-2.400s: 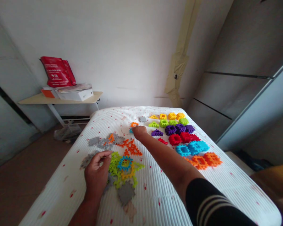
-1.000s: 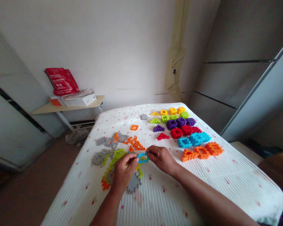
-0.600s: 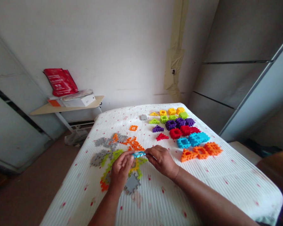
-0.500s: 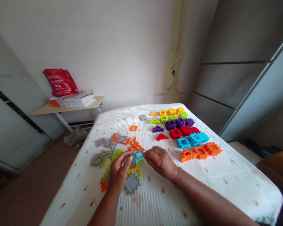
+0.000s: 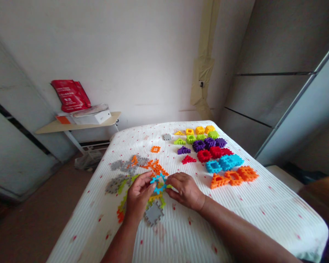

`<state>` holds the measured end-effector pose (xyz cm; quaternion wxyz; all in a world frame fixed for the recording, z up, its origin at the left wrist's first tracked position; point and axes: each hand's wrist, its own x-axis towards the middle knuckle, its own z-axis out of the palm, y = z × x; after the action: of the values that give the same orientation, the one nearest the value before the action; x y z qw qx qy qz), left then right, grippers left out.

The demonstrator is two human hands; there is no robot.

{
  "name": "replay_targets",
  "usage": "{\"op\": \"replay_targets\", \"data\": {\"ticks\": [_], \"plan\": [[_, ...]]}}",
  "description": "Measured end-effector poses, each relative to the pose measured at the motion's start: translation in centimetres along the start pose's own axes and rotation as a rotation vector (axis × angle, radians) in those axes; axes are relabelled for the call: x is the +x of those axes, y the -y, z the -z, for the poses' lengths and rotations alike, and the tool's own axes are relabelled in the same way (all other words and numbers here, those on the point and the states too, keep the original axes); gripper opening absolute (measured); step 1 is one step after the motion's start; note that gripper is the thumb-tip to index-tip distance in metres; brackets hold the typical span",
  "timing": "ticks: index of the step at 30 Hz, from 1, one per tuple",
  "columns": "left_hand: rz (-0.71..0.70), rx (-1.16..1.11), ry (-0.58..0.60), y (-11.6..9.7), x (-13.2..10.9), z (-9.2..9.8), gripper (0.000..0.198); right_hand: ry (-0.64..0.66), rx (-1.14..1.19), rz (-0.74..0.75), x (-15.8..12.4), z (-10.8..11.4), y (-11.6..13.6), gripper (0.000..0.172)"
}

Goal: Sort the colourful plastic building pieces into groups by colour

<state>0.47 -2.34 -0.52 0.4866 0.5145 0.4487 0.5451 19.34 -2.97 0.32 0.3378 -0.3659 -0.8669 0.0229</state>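
Both my hands meet over the near middle of a white quilted bed (image 5: 235, 215). My left hand (image 5: 137, 197) and my right hand (image 5: 184, 190) pinch a small blue interlocking square piece (image 5: 158, 182) between their fingertips, held just above a flat cluster of lime, yellow, orange and grey pieces (image 5: 150, 210). Orange triangle pieces (image 5: 157, 167) lie just beyond my fingers.
Sorted piles of assembled cubes sit at the right: orange (image 5: 235, 176), blue (image 5: 224, 162), red (image 5: 211, 153), purple (image 5: 205, 143), lime and yellow (image 5: 200, 130). Loose grey pieces (image 5: 120, 166) lie at the left. A side table (image 5: 79, 124) with a red bag stands by the wall.
My right hand came back from the far pieces with a blue piece. Both hands now hold it, and it has been turned and lowered slightly toward the flat cluster.
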Motion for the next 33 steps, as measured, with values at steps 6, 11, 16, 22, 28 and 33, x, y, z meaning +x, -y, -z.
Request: {"op": "replay_targets", "data": {"ticks": [6,11,16,22,28,33], "plan": [[0.056,-0.02,0.05,-0.5,-0.2,-0.4,0.05,-0.043,-0.002,-0.039,0.2,0.3,0.3,0.047],[0.09,0.01,0.084,-1.1,-0.5,-0.8,0.054,0.078,-0.07,-0.025,0.3,0.4,0.5,0.052],[0.112,0.01,0.098,-1.3,-0.6,-1.0,0.056,0.102,-0.084,-0.046,0.2,0.2,0.5,0.051],[0.116,-0.008,0.113,-1.1,-0.5,-0.9,0.058,0.101,-0.087,-0.048,0.2,0.3,0.7,0.054],[0.129,0.003,0.129,-0.9,-0.5,-0.8,0.061,0.134,-0.134,-0.029,0.3,0.4,0.8,0.051],[0.129,0.019,0.129,-1.0,-0.6,-0.9,0.062,0.148,-0.152,-0.021,0.3,0.3,0.8,0.052]]}}
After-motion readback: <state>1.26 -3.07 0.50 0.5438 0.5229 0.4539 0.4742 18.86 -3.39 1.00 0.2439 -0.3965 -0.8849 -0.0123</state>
